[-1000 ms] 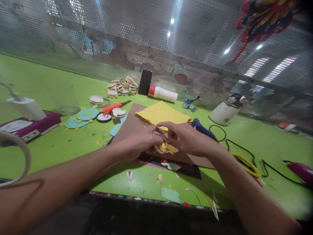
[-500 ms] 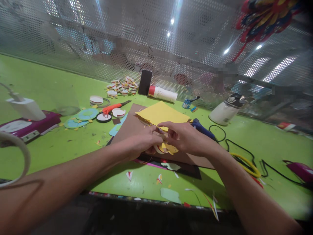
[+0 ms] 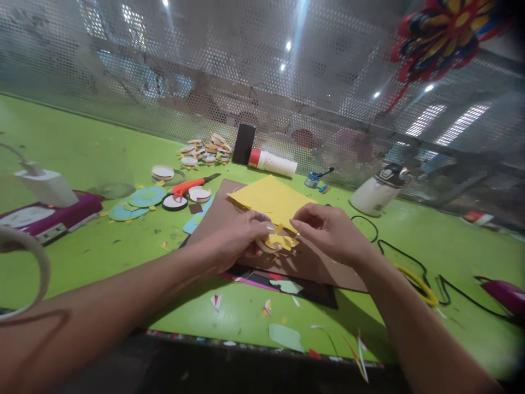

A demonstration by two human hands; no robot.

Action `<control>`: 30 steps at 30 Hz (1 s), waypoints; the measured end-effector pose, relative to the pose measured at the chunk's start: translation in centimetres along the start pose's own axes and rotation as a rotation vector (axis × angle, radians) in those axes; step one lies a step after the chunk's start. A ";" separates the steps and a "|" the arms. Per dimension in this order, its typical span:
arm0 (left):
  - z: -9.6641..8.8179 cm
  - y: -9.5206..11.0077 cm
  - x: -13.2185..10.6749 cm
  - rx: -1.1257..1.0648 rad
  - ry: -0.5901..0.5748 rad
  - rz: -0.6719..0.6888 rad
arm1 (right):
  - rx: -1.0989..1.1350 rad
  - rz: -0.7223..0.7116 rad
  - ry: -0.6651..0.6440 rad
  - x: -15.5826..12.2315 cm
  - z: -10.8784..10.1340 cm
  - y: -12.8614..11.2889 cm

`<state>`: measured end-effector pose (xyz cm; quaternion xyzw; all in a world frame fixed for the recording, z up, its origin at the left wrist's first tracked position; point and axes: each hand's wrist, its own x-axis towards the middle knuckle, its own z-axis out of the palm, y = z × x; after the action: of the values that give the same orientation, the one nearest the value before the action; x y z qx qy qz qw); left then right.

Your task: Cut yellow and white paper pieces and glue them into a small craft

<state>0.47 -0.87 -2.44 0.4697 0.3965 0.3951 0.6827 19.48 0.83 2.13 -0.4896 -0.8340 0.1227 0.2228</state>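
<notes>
My left hand [image 3: 240,238] is closed round a small paper ring [image 3: 268,245], a white strip with yellow paper pieces fixed to it. The ring is tilted just above a brown board [image 3: 217,219], and my fingers hide part of it. To its right, my right hand [image 3: 334,232] hovers with curled fingers, thumb and index tips slightly apart and nothing visible between them. Behind both hands, a yellow paper sheet [image 3: 273,194] lies on the board. Orange-handled scissors [image 3: 188,187] rest to the left, next to a black-rimmed ring [image 3: 175,202].
Finished-looking rings [image 3: 209,149] are piled at the back, beside a phone [image 3: 244,143] and a white tube [image 3: 276,164]. A white bottle [image 3: 375,191] stands right, near black cable [image 3: 404,257]. A purple power strip [image 3: 69,216] sits left. Paper scraps [image 3: 286,335] lie in front.
My right hand has drawn back to the right, off the paper ring. My left hand still holds the ring, and more of its yellow pieces show now.
</notes>
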 end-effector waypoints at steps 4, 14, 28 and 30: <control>0.1 0.1 0.0 -0.009 0.029 -0.001 | 0.005 0.073 -0.127 -0.1 0.3 -0.1; 0.6 0.0 -0.4 0.089 0.011 0.019 | 0.081 0.067 -0.103 0.1 1.7 0.0; 0.5 -0.1 -0.2 0.116 -0.002 -0.019 | 0.060 0.041 -0.012 0.0 2.1 -0.5; 0.5 -0.1 -0.1 0.111 -0.006 -0.016 | 0.037 0.027 -0.004 0.0 2.1 -0.6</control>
<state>0.89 -1.18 -2.43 0.5047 0.4196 0.3658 0.6599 18.01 0.53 0.51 -0.4964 -0.8253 0.1422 0.2284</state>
